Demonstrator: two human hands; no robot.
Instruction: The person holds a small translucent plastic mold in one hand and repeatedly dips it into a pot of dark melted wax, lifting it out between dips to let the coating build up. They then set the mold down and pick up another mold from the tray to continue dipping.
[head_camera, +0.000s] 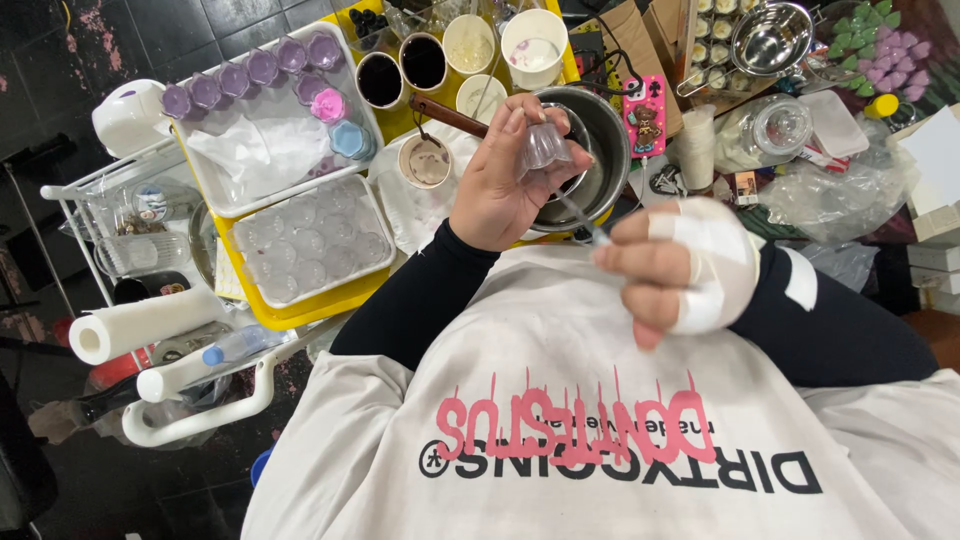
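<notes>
Gripping a small clear cup, the left hand hovers; the bandaged right hand pinches a thin tool, perhaps a stirrer. At ten o'clock, tray cups sit partly coloured.

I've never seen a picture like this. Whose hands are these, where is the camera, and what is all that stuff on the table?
The camera sits on a person's head and looks down, so you see their own chest and arms. The left hand holds up a small clear cup. The right hand, wrapped in white bandage, pinches a thin stick that reaches towards the cup. Behind them is a metal pot. To the left, a yellow tray carries a white tray of clear moulds and another with purple cups. Bowls of dark and pale liquid stand further back.
</notes>
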